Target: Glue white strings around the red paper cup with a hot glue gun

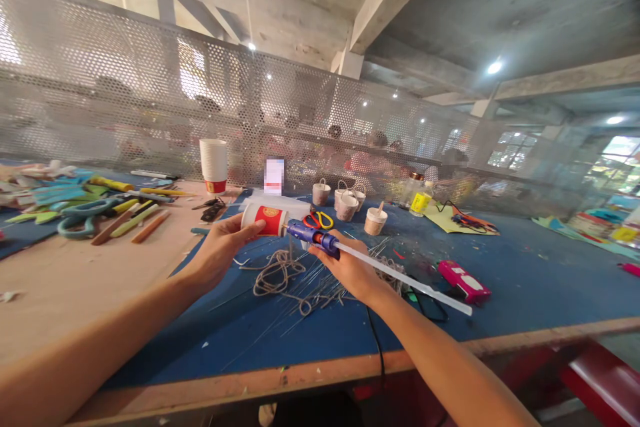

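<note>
My left hand (227, 243) is closed around a red-and-white paper cup (270, 220), which lies tipped on its side in the air. In my right hand (350, 263) is a blue glue gun (313, 235), its nozzle at the cup's red base end. Whether the nozzle touches the cup I cannot tell. A long white glue stick (410, 282) sticks out of the gun's back. Under both hands lie a loop of grey cord (277, 273) and many thin wires (315, 290) on the blue tabletop (200, 347).
Several small cord-handled buckets (346, 205) stand behind the hands, near yellow-and-red scissors (320, 219). A stack of paper cups (213, 163) is at back left, beside blue-handled scissors (80, 221) and markers. A pink box (463, 281) lies right. A perforated metal screen (300, 107) borders the back.
</note>
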{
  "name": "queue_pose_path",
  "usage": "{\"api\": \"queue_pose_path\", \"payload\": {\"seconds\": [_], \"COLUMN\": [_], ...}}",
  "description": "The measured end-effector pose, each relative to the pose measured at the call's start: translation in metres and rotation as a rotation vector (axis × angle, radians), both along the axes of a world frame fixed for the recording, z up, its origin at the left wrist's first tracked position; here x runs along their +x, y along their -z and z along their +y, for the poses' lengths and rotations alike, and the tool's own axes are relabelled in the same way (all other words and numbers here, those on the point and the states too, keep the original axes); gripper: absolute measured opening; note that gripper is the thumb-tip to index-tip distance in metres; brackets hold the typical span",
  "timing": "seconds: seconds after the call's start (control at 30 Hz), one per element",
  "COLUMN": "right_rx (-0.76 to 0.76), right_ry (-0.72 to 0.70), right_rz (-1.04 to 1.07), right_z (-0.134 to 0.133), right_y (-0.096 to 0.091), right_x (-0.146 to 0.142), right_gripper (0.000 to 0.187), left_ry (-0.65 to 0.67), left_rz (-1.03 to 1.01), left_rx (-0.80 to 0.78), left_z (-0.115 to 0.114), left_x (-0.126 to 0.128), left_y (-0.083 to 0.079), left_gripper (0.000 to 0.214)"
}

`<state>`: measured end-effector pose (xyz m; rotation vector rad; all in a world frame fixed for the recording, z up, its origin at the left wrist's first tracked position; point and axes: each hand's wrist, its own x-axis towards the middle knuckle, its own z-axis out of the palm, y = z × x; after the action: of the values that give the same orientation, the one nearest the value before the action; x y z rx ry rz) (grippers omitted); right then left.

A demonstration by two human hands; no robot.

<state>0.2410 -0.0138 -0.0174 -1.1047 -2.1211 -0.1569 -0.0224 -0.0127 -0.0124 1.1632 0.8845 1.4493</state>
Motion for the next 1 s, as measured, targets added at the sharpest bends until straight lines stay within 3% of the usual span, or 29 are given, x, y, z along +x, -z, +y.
{"api": "queue_pose_path", "payload": {"seconds": [1.0], "right_rx": [0.017], "right_ry": [0.044], "right_rz": [-0.023], "right_z": [-0.0029], "right_y": [-0.0026], "right_x": [-0.0006], "right_gripper": [0.031], "left_ry": [0.02], "left_rz": [0.003], "left_rx": [0.005], "left_z": [-0.0027], "left_x": [0.0016], "left_y": [-0.0022], "left_gripper": [0.034]}}
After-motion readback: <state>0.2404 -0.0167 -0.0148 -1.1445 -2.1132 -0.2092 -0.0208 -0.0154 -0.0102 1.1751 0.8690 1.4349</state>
